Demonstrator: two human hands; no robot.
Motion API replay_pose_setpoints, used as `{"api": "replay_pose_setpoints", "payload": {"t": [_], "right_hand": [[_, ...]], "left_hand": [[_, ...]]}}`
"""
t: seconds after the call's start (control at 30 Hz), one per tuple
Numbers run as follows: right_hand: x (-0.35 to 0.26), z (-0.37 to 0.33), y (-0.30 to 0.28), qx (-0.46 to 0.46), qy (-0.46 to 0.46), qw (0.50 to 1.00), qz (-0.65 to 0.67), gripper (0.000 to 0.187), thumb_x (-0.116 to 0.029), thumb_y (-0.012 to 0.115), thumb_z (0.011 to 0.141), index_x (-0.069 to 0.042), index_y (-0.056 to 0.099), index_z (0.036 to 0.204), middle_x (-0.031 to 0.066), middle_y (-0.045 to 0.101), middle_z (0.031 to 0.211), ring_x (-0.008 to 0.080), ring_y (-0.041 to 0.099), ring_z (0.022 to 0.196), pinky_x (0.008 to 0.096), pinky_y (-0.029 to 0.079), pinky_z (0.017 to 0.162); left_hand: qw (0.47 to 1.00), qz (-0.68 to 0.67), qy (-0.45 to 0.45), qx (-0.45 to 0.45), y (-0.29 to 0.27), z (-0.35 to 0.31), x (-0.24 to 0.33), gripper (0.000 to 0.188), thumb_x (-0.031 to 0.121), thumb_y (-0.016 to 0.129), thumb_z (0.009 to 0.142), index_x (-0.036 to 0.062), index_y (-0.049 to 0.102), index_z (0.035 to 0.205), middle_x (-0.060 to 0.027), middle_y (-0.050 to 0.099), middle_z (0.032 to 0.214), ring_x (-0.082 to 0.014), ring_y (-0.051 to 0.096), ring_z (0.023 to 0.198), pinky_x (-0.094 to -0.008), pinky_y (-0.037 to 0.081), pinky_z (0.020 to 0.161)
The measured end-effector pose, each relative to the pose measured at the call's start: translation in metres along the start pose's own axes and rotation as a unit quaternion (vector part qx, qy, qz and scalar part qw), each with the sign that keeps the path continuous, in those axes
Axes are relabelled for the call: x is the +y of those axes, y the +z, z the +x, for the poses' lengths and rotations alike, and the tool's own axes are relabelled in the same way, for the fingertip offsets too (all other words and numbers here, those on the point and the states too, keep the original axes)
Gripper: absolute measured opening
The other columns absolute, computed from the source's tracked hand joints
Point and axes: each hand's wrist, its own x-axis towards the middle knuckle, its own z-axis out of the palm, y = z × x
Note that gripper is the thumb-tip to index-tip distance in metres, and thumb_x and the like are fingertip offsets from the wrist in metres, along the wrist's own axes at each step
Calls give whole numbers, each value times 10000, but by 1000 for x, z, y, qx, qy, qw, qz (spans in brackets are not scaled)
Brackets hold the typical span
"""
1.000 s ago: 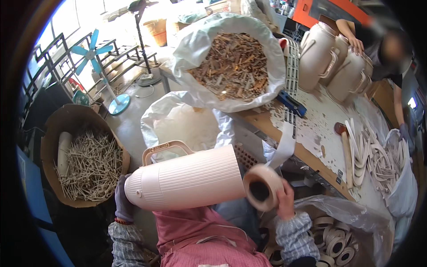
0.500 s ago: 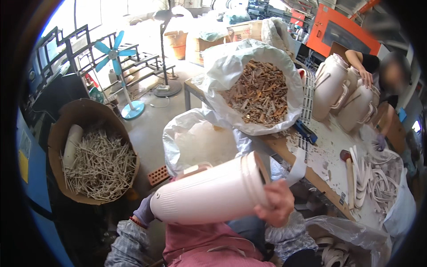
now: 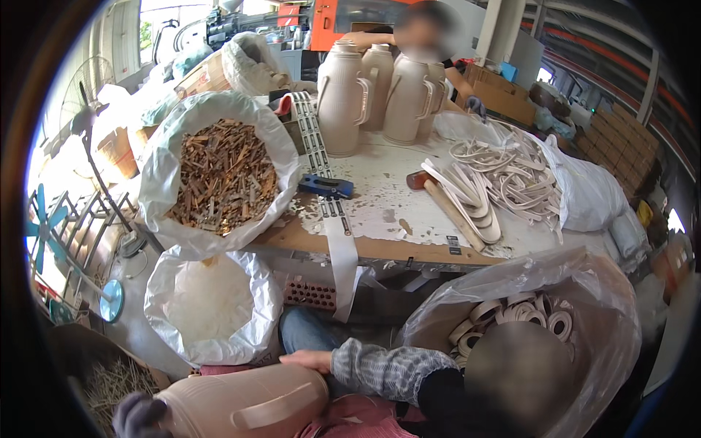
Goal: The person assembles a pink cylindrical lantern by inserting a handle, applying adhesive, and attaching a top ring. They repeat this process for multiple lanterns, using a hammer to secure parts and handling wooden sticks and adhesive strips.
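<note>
A beige thermos flask shell point(image 3: 212, 394) lies on its side low in the view, across my lap, its strap-like handle facing up. My left hand point(image 3: 139, 416), in a grey-purple glove, is closed around the shell's left end. At the other end my bare right hand point(image 3: 308, 360) rests its fingers against the shell's far edge, steadying it. A white sack point(image 3: 157, 314) with pale contents stands just beyond the shell. On the workbench point(image 3: 380, 190), several similar beige flasks point(image 3: 339, 102) stand upright with handles on.
At the bench's left is a sack point(image 3: 157, 197) of brown metal strips. A blue tool point(image 3: 326, 186), a mallet point(image 3: 453, 212) and loose beige handles point(image 3: 518, 179) lie on the bench. Below right, a plastic bag point(image 3: 606, 299) holds beige rings. A co-worker's arm point(image 3: 369, 38) reaches behind the flasks.
The view has swung right. The flask shell has come down toward my lap and turned, so its handle shows on top. My right hand has shifted from the open rim to the other end.
</note>
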Motion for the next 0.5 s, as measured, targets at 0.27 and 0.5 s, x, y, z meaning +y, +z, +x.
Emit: {"api": "replay_pose_setpoints", "payload": {"t": [0.27, 0.5], "right_hand": [[-165, -193, -209, 452, -536, 709, 76, 265, -15, 604, 860, -22, 616, 1125, 94, 636, 1140, 203, 595, 1038, 318, 480, 908], [-167, -340, -357, 758, 1, 362, -543, 277, -197, 669, 796, -107, 674, 1057, 103, 649, 1087, 334, 493, 1148, 573, 342, 990]], "left_hand": [[957, -125, -222, -139, 24, 14, -42, 759, 167, 889, 530, 80, 557, 1207, -244, 455, 1403, -377, 492, 1258, -448, 414, 1016], [996, -10, -86, -30, 54, 24, -48, 485, 311, 858, 596, 137, 645, 995, -179, 586, 1232, -435, 518, 1161, -516, 447, 924]]}}
